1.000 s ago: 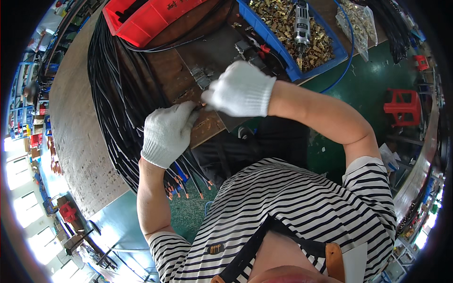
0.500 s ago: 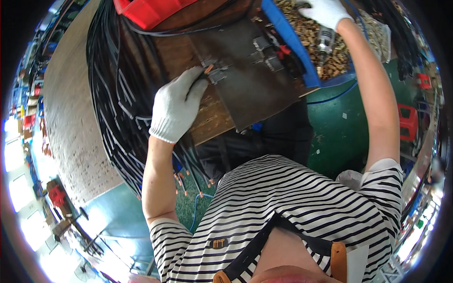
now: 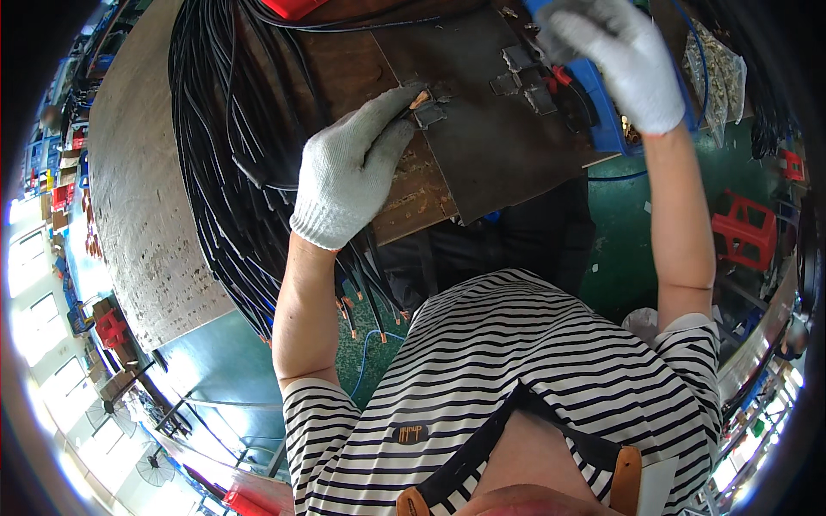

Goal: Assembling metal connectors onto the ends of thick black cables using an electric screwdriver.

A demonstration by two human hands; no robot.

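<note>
My left hand, in a white knitted glove, pinches a black cable. The cable's bare copper end shows past the fingertips, beside small metal plates at the dark sheet's left edge. More metal plates stand farther right on that dark sheet. Up at the right, my gloved right hand is over the blue tray of small brass pieces and hides most of it. Motion smears its fingers, so whether they hold anything cannot be made out.
A thick bundle of black cables drapes over the table's left part. Red-handled pliers lie near the blue tray. A clear bag of small parts sits right of it. A red stool stands on the green floor.
My right hand has come out of the brass pieces and moved slightly down in the picture. The left hand keeps hold of the cable by the metal plates. The whole view has shifted somewhat.
</note>
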